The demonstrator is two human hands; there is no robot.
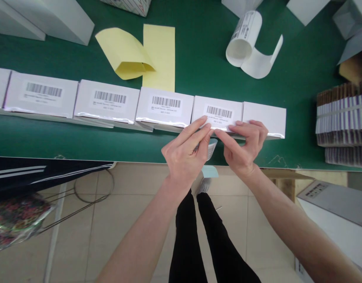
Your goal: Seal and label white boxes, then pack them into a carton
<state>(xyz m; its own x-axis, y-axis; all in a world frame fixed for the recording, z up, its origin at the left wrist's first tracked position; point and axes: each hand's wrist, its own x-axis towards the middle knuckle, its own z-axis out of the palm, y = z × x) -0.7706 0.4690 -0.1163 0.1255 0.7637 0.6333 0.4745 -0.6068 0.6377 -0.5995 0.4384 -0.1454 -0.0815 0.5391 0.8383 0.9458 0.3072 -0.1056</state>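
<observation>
Along the near side of the green worktop (198, 59) runs a row of white boxes (181, 118), sides touching or nearly so, cut off by the left of the view; places below are relative to that row. Both hands are on the box second from right (216, 101) in it — barcode label (219, 113) on the upward face. Left hand (185, 153): at that box's near edge, thumb and fingertips drawn almost together by the label's lower edge. Curled printed strip (212, 149) shows just under it, on the person's side of the row; can't tell whether it's pinched. Right hand (246, 144): fingers bent, thumb apart, nothing clamped, tips touching the same box near the label's lower right; its knuckles cover part of the end box (265, 112). Boxes left of these carry similar labels. Beyond the row: yellow paper (163, 51), one part lying flat, one curled up — and, farther right, a label roll (245, 37) with its tail loose. Right of the row, well apart: strapped stack of thin flat pieces (342, 118). Person's side, lower right: grey-white carton (337, 224).
</observation>
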